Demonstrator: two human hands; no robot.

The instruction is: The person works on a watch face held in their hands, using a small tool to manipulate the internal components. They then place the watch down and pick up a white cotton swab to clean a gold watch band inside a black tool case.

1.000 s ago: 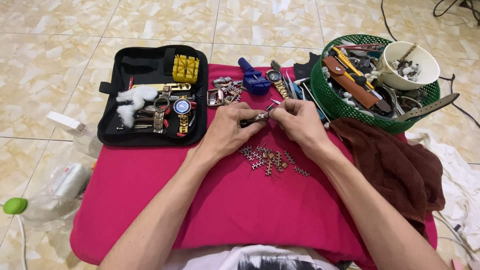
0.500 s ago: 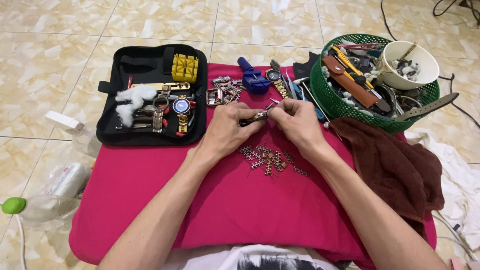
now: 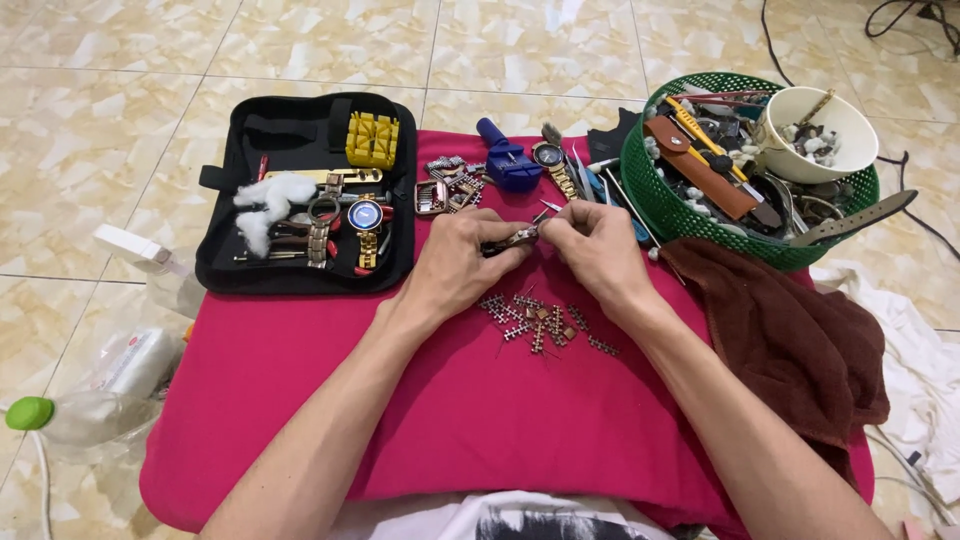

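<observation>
Slim metal band piece (image 3: pixel 512 240) between fingers (image 3: pixel 556 222)

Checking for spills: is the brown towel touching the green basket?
Touching. In the head view the brown towel has its upper edge lying right against the lower rim of the green basket, with no pink cushion visible between them.

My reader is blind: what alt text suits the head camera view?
Both hands, left hand and right hand, pinch a short metal watch-band piece over a pink cushion, above loose metal band links. A black zip tool case lies left, a green plastic basket right.
</observation>
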